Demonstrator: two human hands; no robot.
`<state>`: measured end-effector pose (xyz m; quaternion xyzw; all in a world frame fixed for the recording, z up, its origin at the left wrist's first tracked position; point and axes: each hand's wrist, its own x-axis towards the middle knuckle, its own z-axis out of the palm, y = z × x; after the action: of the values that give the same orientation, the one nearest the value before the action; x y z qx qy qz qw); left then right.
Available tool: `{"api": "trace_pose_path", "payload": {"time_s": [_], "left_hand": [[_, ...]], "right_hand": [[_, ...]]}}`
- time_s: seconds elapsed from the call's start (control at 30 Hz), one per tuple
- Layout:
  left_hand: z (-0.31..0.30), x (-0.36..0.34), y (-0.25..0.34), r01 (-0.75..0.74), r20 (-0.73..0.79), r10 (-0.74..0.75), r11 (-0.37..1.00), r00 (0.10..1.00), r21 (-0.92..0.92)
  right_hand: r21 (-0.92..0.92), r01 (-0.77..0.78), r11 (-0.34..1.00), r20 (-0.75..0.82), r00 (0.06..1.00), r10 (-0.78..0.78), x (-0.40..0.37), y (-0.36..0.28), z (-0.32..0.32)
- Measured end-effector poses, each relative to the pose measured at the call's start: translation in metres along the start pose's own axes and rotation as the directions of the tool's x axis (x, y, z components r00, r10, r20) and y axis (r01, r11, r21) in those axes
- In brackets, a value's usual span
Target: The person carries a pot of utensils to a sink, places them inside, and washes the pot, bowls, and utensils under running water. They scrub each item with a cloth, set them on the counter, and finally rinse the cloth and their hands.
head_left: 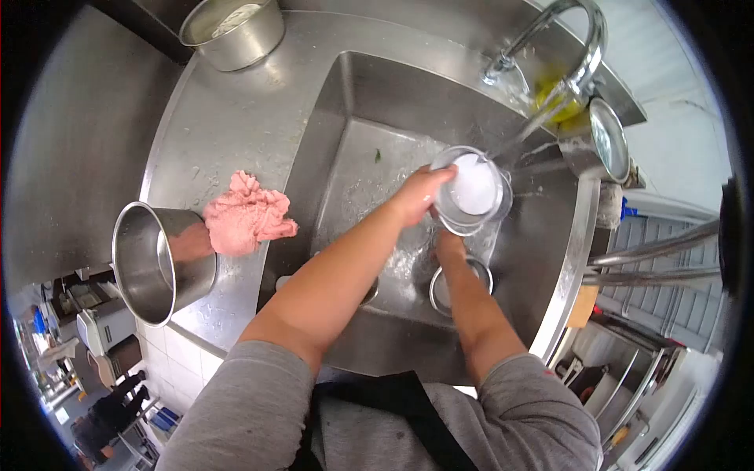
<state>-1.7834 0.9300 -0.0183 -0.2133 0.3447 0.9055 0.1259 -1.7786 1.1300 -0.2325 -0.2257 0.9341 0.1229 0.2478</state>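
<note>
Person stands at a steel sink [369, 94], grey sleeves, dark apron strap down the front. Both arms reach into the basin. Left hand [420, 195] is closed over the near rim of a clear cup [473, 188], thumb and fingers clamped on its edge. The cup is tipped with its mouth toward the person and sits over the middle of the basin, a little right of centre. Inside it looks white and frothy. Right hand [449, 245] is just under the cup, up against its base; its fingers are hidden behind the cup, so I cannot tell how tightly it grips. Curved faucet [577, 47] rises at the back right corner, and a stream of water [528, 133] runs slantwise from it down to the far side of the cup. Below the right wrist, on the basin floor, is a small round metal bowl [460, 286], open side up. Another rounded object shows partly beneath the left forearm, too covered to identify. On the counter left of the basin lies a crumpled pink cloth [247, 213], close to the sink edge. Just left of the cloth a steel pot [149, 263] lies on its side, mouth toward the counter's front edge. A second steel pot [236, 27] stands upright at the back of the counter. Something yellow [558, 98] sits behind the faucet, blurred by the water. Far below left, another person [110, 408] stands on the floor.
</note>
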Motion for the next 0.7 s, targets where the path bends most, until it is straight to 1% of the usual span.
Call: {"api": "trace_pose_path", "payload": {"time_s": [0.03, 0.07, 0.1, 0.13, 0.17, 0.23, 0.3, 0.33, 0.37, 0.4, 0.43, 0.47, 0.5, 0.53, 0.57, 0.6, 0.63, 0.67, 0.7], "left_hand": [[0.009, 0.005, 0.007, -0.042, 0.041, 0.040, 0.998, 0.998, 0.048], [0.018, 0.001, 0.019, -0.055, 0.038, 0.053, 0.997, 0.998, 0.046], [0.028, -0.006, 0.029, -0.034, -0.025, 0.038, 0.988, 0.999, 0.153], [0.034, -0.011, 0.038, -0.007, -0.088, 0.031, 0.966, 0.996, 0.258], [0.031, -0.016, 0.040, -0.019, -0.088, 0.043, 0.966, 0.995, 0.258], [0.009, -0.033, 0.044, 0.043, -0.342, 0.057, 0.959, 0.938, 0.279], [-0.034, -0.052, 0.045, 0.027, -0.301, 0.046, 0.972, 0.953, 0.233], [-0.060, -0.055, 0.036, -0.033, -0.346, 0.091, 0.985, 0.934, 0.170], [-0.084, -0.059, 0.027, -0.095, -0.391, 0.130, 0.990, 0.911, 0.108], [-0.101, -0.073, 0.026, -0.174, -0.361, 0.166, 0.985, 0.918, 0.011], [-0.106, -0.092, 0.027, -0.249, -0.325, 0.209, 0.965, 0.922, -0.086], [-0.102, -0.099, 0.029, -0.253, -0.316, 0.215, 0.964, 0.924, -0.084], [-0.097, -0.106, 0.032, -0.275, -0.333, 0.213, 0.950, 0.919, -0.152], [-0.092, -0.113, 0.035, -0.297, -0.349, 0.209, 0.929, 0.913, -0.220], [-0.082, -0.121, 0.040, -0.303, -0.340, 0.218, 0.927, 0.915, -0.220], [-0.071, -0.127, 0.044, -0.298, -0.347, 0.201, 0.920, 0.916, -0.254], [-0.061, -0.131, 0.047, -0.294, -0.353, 0.185, 0.911, 0.917, -0.288], [-0.055, -0.131, 0.047, -0.299, -0.341, 0.195, 0.909, 0.920, -0.289], [-0.049, -0.131, 0.047, -0.315, -0.305, 0.213, 0.886, 0.928, -0.341]], "right_hand": [[0.015, -0.051, 0.999, 0.148, 0.988, 0.048, 0.014, -0.004, 0.004], [0.009, -0.041, 0.999, 0.139, 0.990, 0.040, 0.013, -0.004, -0.017], [-0.086, 0.112, 0.990, 0.306, 0.949, -0.080, 0.009, 0.000, -0.038], [-0.155, 0.273, 0.949, 0.470, 0.866, -0.172, 0.005, 0.001, -0.066], [-0.162, 0.276, 0.947, 0.463, 0.869, -0.174, 0.004, 0.000, -0.086], [0.032, 0.218, 0.975, 0.212, 0.952, -0.220, 0.006, -0.005, -0.120], [0.237, 0.199, 0.951, -0.051, 0.980, -0.192, 0.005, -0.011, -0.155], [0.335, 0.207, 0.919, -0.180, 0.972, -0.153, 0.001, -0.014, -0.176], [0.488, 0.324, 0.810, -0.352, 0.923, -0.158, -0.008, -0.018, -0.205], [0.479, 0.356, 0.802, -0.423, 0.895, -0.144, -0.005, -0.016, -0.218], [0.472, 0.355, 0.807, -0.437, 0.889, -0.135, -0.017, -0.014, -0.237], [0.635, 0.338, 0.695, -0.366, 0.924, -0.115, -0.027, -0.011, -0.255], [0.771, 0.303, 0.559, -0.293, 0.950, -0.111, -0.040, -0.010, -0.272], [0.664, 0.420, 0.619, -0.475, 0.876, -0.085, -0.054, -0.012, -0.286], [0.657, 0.425, 0.623, -0.485, 0.870, -0.083, -0.067, -0.012, -0.298], [0.437, 0.507, 0.743, -0.685, 0.723, -0.091, -0.079, -0.011, -0.310], [0.189, 0.516, 0.835, -0.835, 0.532, -0.139, -0.091, -0.010, -0.321], [0.078, 0.479, 0.874, -0.852, 0.487, -0.191, -0.102, -0.008, -0.332], [0.068, 0.474, 0.878, -0.858, 0.477, -0.191, -0.113, -0.007, -0.341]]}}
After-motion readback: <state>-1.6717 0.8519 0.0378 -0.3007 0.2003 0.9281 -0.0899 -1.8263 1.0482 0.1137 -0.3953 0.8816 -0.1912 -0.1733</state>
